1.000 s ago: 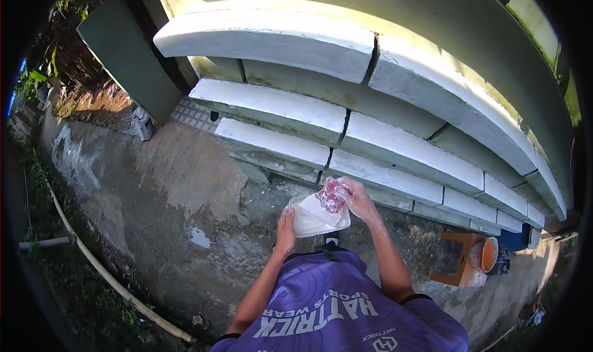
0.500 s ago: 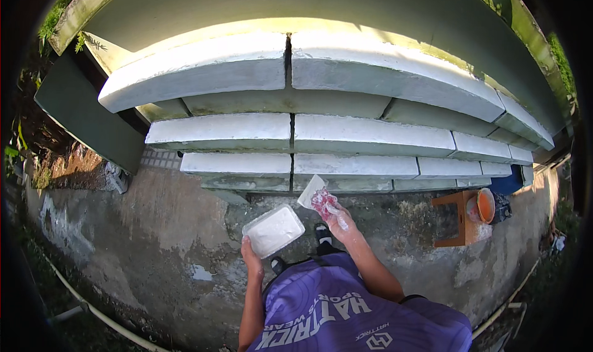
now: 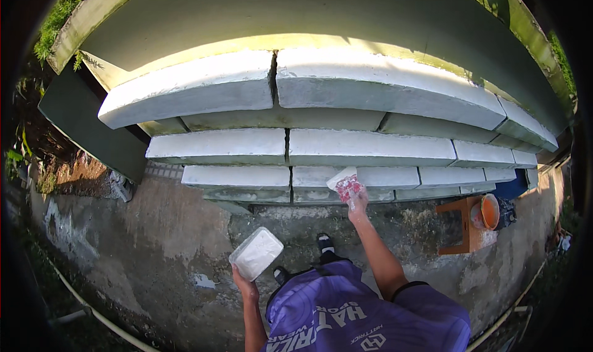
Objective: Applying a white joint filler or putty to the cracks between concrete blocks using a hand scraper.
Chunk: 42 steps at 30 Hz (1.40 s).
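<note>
Head: tray (image 3: 239, 258) farther from scraper (image 3: 341, 178)

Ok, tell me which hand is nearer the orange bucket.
Right. The right hand is left of the bucket; the left hand is farther left, lower in the picture.

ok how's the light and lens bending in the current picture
Head view: sunlight brightens the top white ledge, shade covers the upper wall; same view: fisheye bows the ledge's edges, corners go black; same view: left hand and right hand sit in shade.
</note>
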Each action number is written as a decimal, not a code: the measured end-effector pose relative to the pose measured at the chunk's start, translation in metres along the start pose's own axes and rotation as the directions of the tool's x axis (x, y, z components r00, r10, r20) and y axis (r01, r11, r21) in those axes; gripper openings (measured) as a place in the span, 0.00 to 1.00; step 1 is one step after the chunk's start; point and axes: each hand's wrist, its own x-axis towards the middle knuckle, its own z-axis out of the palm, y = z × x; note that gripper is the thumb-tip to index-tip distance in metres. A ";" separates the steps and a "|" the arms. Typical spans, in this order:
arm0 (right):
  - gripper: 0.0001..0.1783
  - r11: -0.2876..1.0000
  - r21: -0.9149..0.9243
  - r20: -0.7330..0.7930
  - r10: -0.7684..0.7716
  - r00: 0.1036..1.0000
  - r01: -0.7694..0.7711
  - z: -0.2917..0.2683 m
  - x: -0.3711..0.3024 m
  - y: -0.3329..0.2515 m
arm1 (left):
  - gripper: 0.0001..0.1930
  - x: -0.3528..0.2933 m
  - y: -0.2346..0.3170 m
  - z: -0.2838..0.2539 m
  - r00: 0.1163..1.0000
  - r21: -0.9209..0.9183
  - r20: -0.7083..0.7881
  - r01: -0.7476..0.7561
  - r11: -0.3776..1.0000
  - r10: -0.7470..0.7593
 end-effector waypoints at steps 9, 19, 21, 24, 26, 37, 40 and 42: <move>0.24 -0.569 -0.495 0.860 -0.212 0.465 0.657 0.065 0.018 0.032 | 0.30 -0.030 -0.009 -0.012 0.996 -0.002 -0.088 -0.035 0.999 0.035; 0.28 -0.547 -0.381 0.883 0.022 0.468 0.745 0.073 -0.052 0.046 | 0.31 -0.034 -0.019 -0.037 0.987 -0.006 -0.155 -0.053 0.999 0.051; 0.27 -0.544 -0.407 0.882 -0.026 0.470 0.734 0.077 -0.026 0.043 | 0.31 -0.036 -0.019 -0.039 0.983 -0.008 -0.175 -0.054 0.999 0.052; 0.26 -0.574 -0.577 0.761 -0.119 0.638 0.581 0.067 0.022 0.057 | 0.30 -0.036 -0.015 -0.032 0.988 -0.005 -0.149 -0.042 0.999 0.041; 0.25 -0.552 -0.679 0.481 0.165 0.861 0.485 0.047 0.049 0.072 | 0.30 -0.032 -0.014 -0.021 0.994 0.004 -0.108 -0.031 1.000 0.032; 0.25 -0.551 -0.426 0.863 -0.009 0.505 0.718 0.095 -0.020 0.051 | 0.30 -0.038 -0.010 -0.019 0.990 0.004 -0.141 -0.032 0.999 0.032; 0.25 -0.456 -0.608 0.592 0.286 0.754 0.650 0.102 0.009 0.049 | 0.30 -0.036 -0.015 -0.025 0.992 0.011 -0.120 -0.025 1.000 0.027; 0.24 -0.531 -0.537 0.702 0.150 0.696 0.656 0.092 -0.001 0.064 | 0.30 -0.034 -0.015 -0.026 0.994 -0.006 -0.108 0.016 1.000 -0.017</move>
